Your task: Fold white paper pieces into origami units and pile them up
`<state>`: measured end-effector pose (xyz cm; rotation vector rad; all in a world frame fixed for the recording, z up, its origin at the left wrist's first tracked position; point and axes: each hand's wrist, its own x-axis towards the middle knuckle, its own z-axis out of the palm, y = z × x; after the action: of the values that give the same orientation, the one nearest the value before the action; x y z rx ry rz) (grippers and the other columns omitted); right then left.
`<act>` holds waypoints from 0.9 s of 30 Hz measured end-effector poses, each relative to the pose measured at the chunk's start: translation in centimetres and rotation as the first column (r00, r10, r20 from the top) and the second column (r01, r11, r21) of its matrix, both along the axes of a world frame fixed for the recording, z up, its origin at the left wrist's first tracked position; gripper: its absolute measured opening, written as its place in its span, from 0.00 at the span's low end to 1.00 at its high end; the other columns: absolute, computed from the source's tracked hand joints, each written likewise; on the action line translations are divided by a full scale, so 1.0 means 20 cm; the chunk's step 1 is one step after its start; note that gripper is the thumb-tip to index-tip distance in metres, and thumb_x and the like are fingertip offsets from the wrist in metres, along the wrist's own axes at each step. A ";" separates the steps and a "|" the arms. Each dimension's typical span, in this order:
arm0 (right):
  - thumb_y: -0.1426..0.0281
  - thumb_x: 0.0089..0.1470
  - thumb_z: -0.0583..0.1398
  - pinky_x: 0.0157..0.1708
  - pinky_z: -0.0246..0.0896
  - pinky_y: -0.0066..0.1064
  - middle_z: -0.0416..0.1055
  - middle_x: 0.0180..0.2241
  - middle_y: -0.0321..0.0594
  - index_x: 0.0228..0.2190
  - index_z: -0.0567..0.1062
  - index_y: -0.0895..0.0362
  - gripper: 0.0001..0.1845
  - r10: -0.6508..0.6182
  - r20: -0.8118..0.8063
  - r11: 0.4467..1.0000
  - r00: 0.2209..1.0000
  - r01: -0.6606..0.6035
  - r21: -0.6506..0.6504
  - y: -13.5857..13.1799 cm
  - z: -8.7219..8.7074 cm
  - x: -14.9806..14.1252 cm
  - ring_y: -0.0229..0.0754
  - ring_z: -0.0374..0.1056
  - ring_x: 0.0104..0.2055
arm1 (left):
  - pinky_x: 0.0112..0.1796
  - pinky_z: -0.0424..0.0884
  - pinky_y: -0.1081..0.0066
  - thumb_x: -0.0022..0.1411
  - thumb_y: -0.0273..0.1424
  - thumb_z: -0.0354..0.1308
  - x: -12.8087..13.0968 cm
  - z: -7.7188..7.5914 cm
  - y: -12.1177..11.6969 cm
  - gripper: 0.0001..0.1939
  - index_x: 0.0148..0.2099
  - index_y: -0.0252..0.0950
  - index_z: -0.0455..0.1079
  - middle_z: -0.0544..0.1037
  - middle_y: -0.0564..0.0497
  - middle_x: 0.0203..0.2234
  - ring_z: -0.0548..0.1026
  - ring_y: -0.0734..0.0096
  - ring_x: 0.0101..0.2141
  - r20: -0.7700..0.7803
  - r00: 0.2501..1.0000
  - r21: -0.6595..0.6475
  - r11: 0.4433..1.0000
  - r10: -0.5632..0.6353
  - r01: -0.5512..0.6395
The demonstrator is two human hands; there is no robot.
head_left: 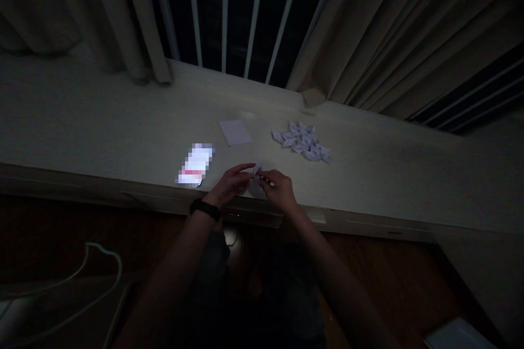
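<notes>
Between my two hands, at the front edge of the pale counter, is a small folded piece of white paper [257, 173]. My left hand [233, 182], with a dark band on the wrist, pinches it from the left. From the right, my right hand [277, 185] grips it between thumb and fingers. Fingers cover part of the paper, and its exact shape is too dim to make out. Beyond my right hand lies a cluster of several folded paper pieces [303, 140] with pointed ends. A stack of square white paper [235, 133] rests beyond my left hand.
A phone with a lit, blurred screen [195, 164] lies left of my hands near the counter edge [102, 177]. Curtains [360, 27] hang on both sides of a barred dark window [237, 11]. A white cable [117, 262] loops at lower left.
</notes>
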<state>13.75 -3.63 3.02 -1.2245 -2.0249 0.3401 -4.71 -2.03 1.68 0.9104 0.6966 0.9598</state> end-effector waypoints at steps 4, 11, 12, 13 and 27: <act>0.74 0.52 0.58 0.40 0.64 0.34 0.75 0.33 0.42 0.43 0.76 0.53 0.16 -0.020 0.073 1.000 0.997 0.020 -0.006 0.00 0.01 0.00 0.43 0.69 0.36 | 0.24 0.59 0.78 0.48 0.34 0.67 0.01 0.00 -0.01 0.27 0.52 0.37 0.71 0.76 0.49 0.32 0.68 0.82 0.24 0.029 0.999 0.005 1.000 0.027 -0.027; 0.72 0.50 0.57 0.39 0.67 0.34 0.76 0.38 0.40 0.42 0.77 0.53 0.16 -0.131 -0.183 0.989 0.974 0.115 -0.095 0.02 -0.09 -0.01 0.41 0.71 0.34 | 0.25 0.62 0.77 0.49 0.33 0.65 0.01 0.00 -0.01 0.25 0.51 0.35 0.71 0.77 0.43 0.39 0.71 0.79 0.26 0.014 0.995 -0.005 0.995 0.099 -0.099; 0.72 0.49 0.57 0.39 0.67 0.33 0.76 0.38 0.39 0.41 0.77 0.53 0.16 -0.136 -0.233 0.986 0.963 0.107 -0.131 0.02 -0.10 -0.01 0.41 0.72 0.34 | 0.25 0.62 0.77 0.49 0.33 0.65 0.01 0.00 -0.01 0.24 0.50 0.34 0.71 0.77 0.43 0.39 0.71 0.79 0.26 0.005 0.995 -0.004 0.995 0.097 -0.097; 0.72 0.48 0.57 0.38 0.68 0.33 0.77 0.38 0.39 0.40 0.77 0.53 0.16 -0.137 -0.272 0.981 0.952 0.093 -0.168 0.02 -0.12 0.00 0.41 0.72 0.34 | 0.24 0.62 0.77 0.48 0.33 0.65 0.02 0.00 -0.01 0.24 0.49 0.34 0.71 0.78 0.43 0.38 0.71 0.79 0.25 -0.006 0.995 0.000 0.995 0.095 -0.095; 0.57 0.45 0.63 0.33 0.62 0.31 0.73 0.27 0.39 0.26 0.77 0.58 0.16 -0.265 -0.517 0.926 0.814 0.065 -0.371 0.09 -0.14 0.04 0.41 0.67 0.31 | 0.25 0.65 0.76 0.52 0.28 0.59 0.06 -0.07 0.00 0.16 0.46 0.33 0.71 0.77 0.47 0.36 0.71 0.77 0.25 -0.308 0.933 0.366 0.929 0.184 -0.063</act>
<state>14.49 -1.74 0.22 -1.3031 -1.3677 0.8824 -3.47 -2.02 0.25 1.3830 0.8999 1.0737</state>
